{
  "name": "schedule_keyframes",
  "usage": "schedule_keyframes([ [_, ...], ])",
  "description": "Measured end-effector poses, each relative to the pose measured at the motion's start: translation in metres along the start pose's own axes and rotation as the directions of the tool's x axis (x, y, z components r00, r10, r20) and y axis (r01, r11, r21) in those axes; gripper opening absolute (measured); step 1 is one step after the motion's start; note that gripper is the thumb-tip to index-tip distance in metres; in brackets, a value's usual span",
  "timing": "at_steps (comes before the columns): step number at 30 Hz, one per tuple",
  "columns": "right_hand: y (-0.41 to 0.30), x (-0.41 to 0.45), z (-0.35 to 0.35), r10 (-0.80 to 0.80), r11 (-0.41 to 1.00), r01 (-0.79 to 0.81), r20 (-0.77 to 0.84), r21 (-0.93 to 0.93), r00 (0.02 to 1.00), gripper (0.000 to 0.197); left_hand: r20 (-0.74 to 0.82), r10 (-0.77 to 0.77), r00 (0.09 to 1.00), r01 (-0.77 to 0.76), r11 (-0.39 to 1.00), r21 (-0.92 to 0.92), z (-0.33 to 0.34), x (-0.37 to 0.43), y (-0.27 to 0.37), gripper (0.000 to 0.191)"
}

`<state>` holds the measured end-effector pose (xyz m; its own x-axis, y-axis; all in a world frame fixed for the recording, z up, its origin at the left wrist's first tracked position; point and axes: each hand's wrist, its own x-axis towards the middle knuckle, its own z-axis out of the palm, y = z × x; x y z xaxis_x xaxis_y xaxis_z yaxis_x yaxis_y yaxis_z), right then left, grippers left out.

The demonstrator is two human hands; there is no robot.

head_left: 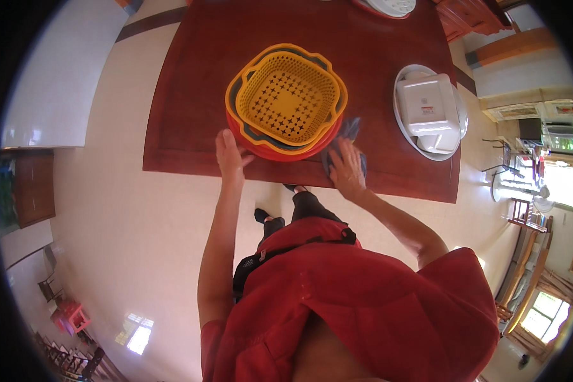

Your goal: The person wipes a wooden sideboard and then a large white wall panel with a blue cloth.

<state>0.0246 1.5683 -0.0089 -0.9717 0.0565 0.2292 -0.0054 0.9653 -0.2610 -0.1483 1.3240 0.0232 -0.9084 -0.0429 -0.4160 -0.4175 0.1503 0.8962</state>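
A yellow plastic colander [286, 102] with star-shaped holes sits at the top of a nested stack in front of me. Below it show a grey-green layer, another yellow rim and a red basin [286, 155] on the dark red wooden table [191, 110]. My left hand [231, 156] is beside the basin's front left, fingers apart and holding nothing; whether it touches the rim I cannot tell. To the basin's front right, my right hand [348, 168] presses on a crumpled blue-grey cloth [351, 128] near the table's front edge, partly covering it.
White dishes [427, 102], one upturned, lie in a pale oval basin [403, 122] near the table's right side. A white perforated piece [394, 5] rests at the far edge. My feet stand on tiled floor [138, 229] close to the table. Chairs and a fan are farther right.
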Motion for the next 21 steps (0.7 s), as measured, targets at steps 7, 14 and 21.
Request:
schedule_keyframes([
  [7, -0.026, 0.014, 0.002, -0.429, 0.891, 0.385, 0.174, 0.239, 0.886, 0.041, 0.277, -0.092, 0.956, 0.207, 0.882, -0.423, 0.022, -0.009, 0.011, 0.07],
  [14, -0.087, 0.042, 0.03, -0.441, 0.893, 0.391, 0.261, 0.221, 0.859, 0.049, 0.171, -0.16, 0.972, 0.178, 0.979, -0.096, 0.058, -0.002, 0.017, 0.056],
  [21, -0.16, 0.128, 0.082, -0.366, 0.927, 0.34, 0.178, 0.161, 0.913, 0.062, -0.197, 0.246, 0.949, -0.253, 0.967, -0.014, -0.019, -0.011, -0.005, 0.04],
])
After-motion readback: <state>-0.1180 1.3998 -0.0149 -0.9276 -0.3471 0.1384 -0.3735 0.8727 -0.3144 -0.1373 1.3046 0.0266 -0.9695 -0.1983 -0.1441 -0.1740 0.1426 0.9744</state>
